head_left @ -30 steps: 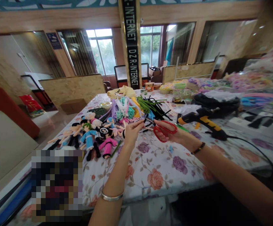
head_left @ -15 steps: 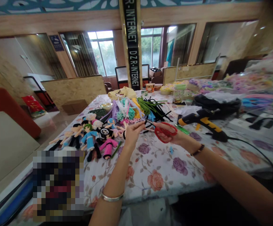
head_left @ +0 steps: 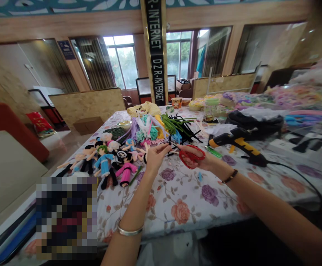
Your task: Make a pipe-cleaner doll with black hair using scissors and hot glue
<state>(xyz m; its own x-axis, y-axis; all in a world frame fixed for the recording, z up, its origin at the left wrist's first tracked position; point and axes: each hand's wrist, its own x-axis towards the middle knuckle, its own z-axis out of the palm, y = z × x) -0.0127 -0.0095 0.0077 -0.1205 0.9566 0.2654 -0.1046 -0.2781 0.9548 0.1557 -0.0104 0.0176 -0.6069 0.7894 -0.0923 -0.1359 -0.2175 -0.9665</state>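
My right hand (head_left: 198, 159) has its fingers through the handles of red scissors (head_left: 192, 156). The blades point left, towards my left hand (head_left: 157, 157). Thumb and fingers of that left hand pinch a small black piece of pipe cleaner (head_left: 170, 140), and the blade tips are beside it. Whether the blades touch it, I cannot tell. Just beyond my hands lies a heap of coloured pipe cleaners (head_left: 146, 129). Small dolls made of fuzzy stems, among them one in a pink robe (head_left: 126, 171) and one in blue with green hair (head_left: 104, 162), lie to the left.
A black and yellow glue gun (head_left: 237, 142) lies on the right, its cord trailing off the flowered tablecloth (head_left: 183, 210). Near it is a green lighter-like item (head_left: 214, 152). Plastic-wrapped colourful material (head_left: 294, 99) is piled at the far right. A blurred patch covers the lower left.
The scissors have come slightly left, closer to my left hand. The black piece now stands more upright above my left fingertips. Nothing else has visibly moved on the table.
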